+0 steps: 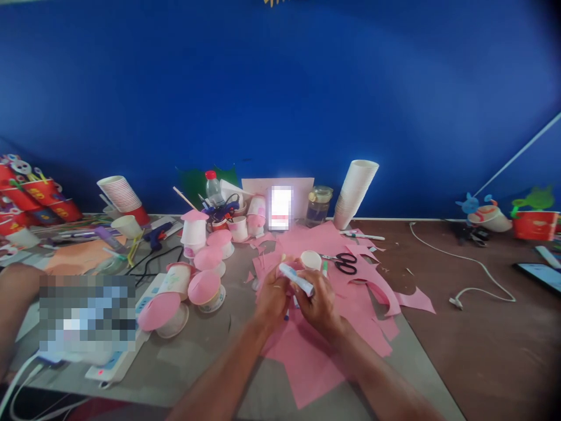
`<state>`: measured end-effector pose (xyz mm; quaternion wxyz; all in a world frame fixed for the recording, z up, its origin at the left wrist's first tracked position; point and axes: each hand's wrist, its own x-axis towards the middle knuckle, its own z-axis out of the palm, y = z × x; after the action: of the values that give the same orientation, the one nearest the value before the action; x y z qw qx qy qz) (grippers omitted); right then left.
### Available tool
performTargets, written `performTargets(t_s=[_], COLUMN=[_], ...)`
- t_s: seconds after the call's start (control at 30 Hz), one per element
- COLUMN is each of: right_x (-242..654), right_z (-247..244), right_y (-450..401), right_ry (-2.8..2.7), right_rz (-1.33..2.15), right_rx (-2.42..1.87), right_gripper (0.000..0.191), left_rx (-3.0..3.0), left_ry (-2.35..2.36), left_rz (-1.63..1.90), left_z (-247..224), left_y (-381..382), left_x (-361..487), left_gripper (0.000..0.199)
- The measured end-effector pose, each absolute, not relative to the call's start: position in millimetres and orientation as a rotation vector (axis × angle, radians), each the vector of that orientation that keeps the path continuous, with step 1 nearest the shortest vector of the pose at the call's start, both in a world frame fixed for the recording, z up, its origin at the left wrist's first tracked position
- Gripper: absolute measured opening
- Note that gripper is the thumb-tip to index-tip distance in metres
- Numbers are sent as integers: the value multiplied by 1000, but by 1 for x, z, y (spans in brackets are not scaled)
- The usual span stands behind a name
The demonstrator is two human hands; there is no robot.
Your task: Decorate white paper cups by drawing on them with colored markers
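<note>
My right hand (319, 301) is closed around a white marker (298, 279), which points up and to the left. Close beside it, my left hand (272, 298) has its fingers bent around something I cannot make out, near the marker's tip. Both hands are above pink paper (313, 362) with cut edges. Just beyond them are a white paper cup (311, 260) and black-handled scissors (346, 263). To the left stand and lie several paper cups with pink paper cones, one of them a pink cone (204, 286).
Cup stacks stand at the back right (357, 193) and back left (120, 194). A glass jar (319, 206) is behind the paper. A power strip (127, 342) lies at the left, beside another person's arm (15, 304). A white cable (473, 263) crosses the brown table.
</note>
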<state>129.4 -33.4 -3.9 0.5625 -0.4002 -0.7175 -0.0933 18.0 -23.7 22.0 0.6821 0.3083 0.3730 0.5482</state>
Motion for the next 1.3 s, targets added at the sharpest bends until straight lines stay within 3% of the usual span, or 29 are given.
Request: performTargets(t_s=[0.27,0.5,0.87,1.1,1.3], right_x=[152,131,143,130,140], right_z=[-10,-7,-6,-6,-5], right_y=[-23,-36,-28,-32,-27], right_ry=[-1392,-1612,-1437,-1697,-1573], right_rz=[-232,-135,-281,-198,-324], right_rx=[-1139,-985,-1146,-1013,-1109], right_gripper=[16,14,13,9,12], left_rx=[650,634,614,614,670], left_ry=[911,813,928,830,910], left_rz=[1230,1272,1288,1320,1296], left_z=[19,29,30,24,25], left_y=[-20,-21,-20,-18,-19], left_x=[11,13,10,14,11], left_gripper=[55,48,58,53,50])
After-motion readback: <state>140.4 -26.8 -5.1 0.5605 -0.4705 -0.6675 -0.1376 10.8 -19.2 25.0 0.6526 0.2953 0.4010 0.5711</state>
